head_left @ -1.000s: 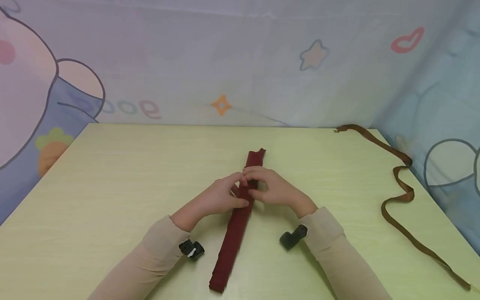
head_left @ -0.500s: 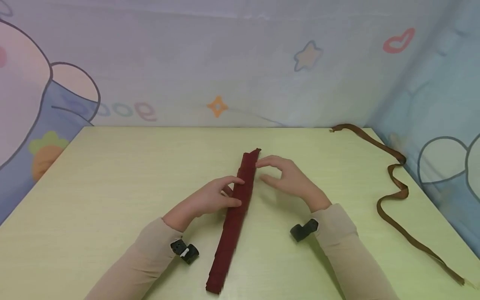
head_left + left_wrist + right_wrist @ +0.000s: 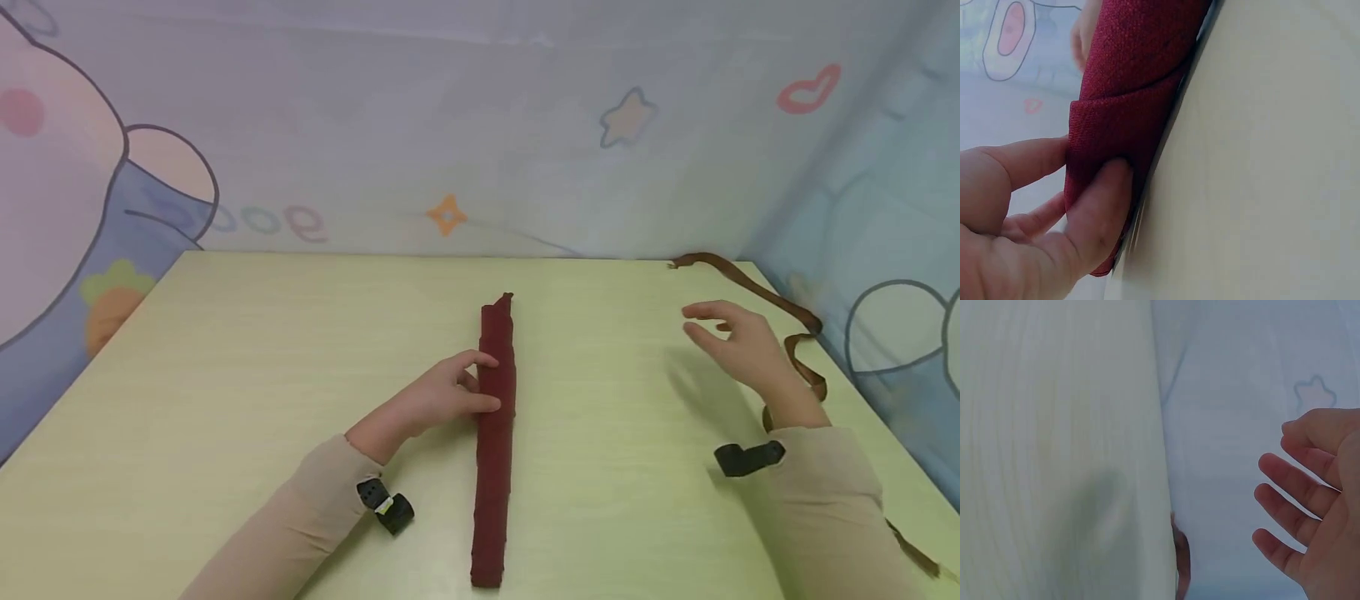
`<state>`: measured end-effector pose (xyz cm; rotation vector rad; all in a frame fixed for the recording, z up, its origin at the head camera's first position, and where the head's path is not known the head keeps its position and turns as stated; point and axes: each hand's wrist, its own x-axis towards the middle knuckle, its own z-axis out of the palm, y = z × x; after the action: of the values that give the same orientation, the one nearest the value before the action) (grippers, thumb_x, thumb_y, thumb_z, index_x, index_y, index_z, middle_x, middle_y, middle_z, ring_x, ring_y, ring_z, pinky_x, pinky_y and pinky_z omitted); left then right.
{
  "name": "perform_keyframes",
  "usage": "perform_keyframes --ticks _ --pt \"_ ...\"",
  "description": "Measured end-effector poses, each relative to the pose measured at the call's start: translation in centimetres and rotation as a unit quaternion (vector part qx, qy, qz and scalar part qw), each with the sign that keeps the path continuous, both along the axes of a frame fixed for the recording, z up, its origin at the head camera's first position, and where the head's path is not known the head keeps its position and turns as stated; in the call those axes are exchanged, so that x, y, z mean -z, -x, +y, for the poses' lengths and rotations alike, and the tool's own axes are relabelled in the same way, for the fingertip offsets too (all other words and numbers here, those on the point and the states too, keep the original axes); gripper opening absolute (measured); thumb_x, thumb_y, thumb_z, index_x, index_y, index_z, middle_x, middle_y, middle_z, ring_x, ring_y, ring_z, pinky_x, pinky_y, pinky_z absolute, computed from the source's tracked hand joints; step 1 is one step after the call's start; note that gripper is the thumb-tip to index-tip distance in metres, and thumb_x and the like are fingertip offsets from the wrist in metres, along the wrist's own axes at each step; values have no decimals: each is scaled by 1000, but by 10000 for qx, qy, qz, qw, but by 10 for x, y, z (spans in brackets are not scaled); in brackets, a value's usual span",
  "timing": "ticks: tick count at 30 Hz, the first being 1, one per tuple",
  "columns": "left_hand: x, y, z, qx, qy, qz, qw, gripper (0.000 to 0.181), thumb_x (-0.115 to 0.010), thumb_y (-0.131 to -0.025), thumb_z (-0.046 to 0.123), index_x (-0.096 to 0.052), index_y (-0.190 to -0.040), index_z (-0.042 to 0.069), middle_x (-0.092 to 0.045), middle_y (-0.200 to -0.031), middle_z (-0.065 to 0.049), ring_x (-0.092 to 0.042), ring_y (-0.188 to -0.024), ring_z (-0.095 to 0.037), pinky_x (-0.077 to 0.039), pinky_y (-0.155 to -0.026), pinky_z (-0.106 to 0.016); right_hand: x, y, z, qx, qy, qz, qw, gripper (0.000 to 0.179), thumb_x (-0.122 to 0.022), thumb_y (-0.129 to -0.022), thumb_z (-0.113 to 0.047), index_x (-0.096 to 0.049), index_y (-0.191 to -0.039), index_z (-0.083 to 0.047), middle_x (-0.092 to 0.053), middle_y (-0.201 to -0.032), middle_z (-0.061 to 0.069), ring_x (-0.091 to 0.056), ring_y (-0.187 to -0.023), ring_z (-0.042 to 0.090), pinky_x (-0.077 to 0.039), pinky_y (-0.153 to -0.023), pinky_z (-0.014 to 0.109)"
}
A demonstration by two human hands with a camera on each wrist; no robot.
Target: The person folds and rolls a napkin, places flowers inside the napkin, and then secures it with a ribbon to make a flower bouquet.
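A long dark red cloth (image 3: pixel 493 483), folded or rolled into a narrow strip, lies lengthwise at the middle of the table. My left hand (image 3: pixel 435 395) pinches it around mid-length. In the left wrist view the thumb (image 3: pixel 1105 203) presses on the near face of the cloth (image 3: pixel 1129 56), and the other fingers touch its far edge. Off to the right, my right hand (image 3: pixel 750 354) is raised above the table, fingers loosely bent and apart with nothing in them. Behind that hand and forearm a brown ribbon (image 3: pixel 780 301) is partly hidden.
The ribbon winds along the right side of the pale table (image 3: pixel 300 317), from the back edge toward the front corner. A printed cloth backdrop (image 3: pixel 360 125) stands along the back and sides. Dark cameras sit on both wrists.
My right hand has left the red cloth and moved far right, toward the ribbon. The left hand stays on the cloth, which has turned from slanted to nearly straight, its near end shifting right.
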<state>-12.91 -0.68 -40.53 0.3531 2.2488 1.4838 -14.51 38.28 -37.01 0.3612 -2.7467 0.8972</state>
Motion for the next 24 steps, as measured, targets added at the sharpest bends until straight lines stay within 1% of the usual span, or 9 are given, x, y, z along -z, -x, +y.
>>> perform_keyframes --ticks 2,3,7,10,12,14,16,18,24 --pt "0 1 0 7 12 31 10000 52 -72 -86 12 -51 -133 12 -55 -97 -13 -59 -76 -19 -48 -70 -29 -2 -2 23 345 -34 -59 9994 41 -51 -100 -29 -57 -126 1 -56 -126 23 -47 -115 37 -40 -91 40" --pt "0 1 0 27 55 76 10000 52 -72 -86 12 -51 -133 13 -55 -98 -13 -60 -76 -19 -48 -69 -30 -3 -4 34 543 -30 -158 9984 44 -49 -100 -32 -56 -128 0 -56 -127 19 -46 -114 36 -39 -88 37" --pt "-1 2 -3 116 288 335 9990 53 -73 -85 16 -52 -133 13 -54 -100 -12 -59 -79 -19 -47 -66 -30 -6 -10 68 1242 111 -525 9908 50 -45 -99 -43 -54 -130 -5 -54 -113 -7 -46 -111 37 -39 -79 38" --pt "-2 3 -5 82 439 565 9974 54 -75 -83 17 -54 -132 12 -53 -102 -10 -56 -86 -21 -46 -66 -29 -5 -11 86 1609 112 -691 9845 48 -45 -98 -47 -55 -126 -10 -46 -101 -22 -48 -104 28 -38 -76 38" --pt "-3 3 -5 54 499 706 9962 54 -76 -82 16 -56 -131 10 -52 -103 -9 -54 -91 -22 -46 -68 -29 -3 -11 94 1750 139 -775 9814 49 -45 -97 -47 -54 -127 -9 -48 -101 -18 -46 -100 23 -37 -74 35" --pt "-3 3 -6 19 546 836 9950 54 -77 -80 15 -57 -130 7 -51 -101 -8 -52 -94 -22 -45 -70 -28 -1 -10 100 1784 208 -920 9794 56 -44 -98 -47 -50 -132 -3 -53 -110 -4 -46 -104 27 -39 -79 39" --pt "-3 3 -6 -2 584 936 9939 54 -77 -80 14 -58 -129 5 -51 -99 -7 -51 -94 -22 -44 -73 -29 2 -9 104 1788 272 -1088 9775 64 -42 -98 -47 -44 -137 4 -51 -123 16 -44 -112 37 -40 -84 47" --pt "-3 3 -5 -16 600 984 9933 54 -78 -79 13 -58 -129 4 -50 -97 -6 -50 -93 -22 -43 -75 -29 5 -9 108 1759 295 -1214 9764 67 -40 -99 -46 -39 -139 8 -42 -132 30 -38 -119 47 -37 -87 55" --pt "-3 3 -4 -7 547 957 9939 54 -78 -79 12 -58 -128 3 -50 -97 -7 -51 -92 -21 -43 -75 -28 16 -5 124 1771 -2 -1482 9730 69 -41 -99 -44 -36 -137 14 -36 -133 40 -35 -118 56 -35 -86 61"
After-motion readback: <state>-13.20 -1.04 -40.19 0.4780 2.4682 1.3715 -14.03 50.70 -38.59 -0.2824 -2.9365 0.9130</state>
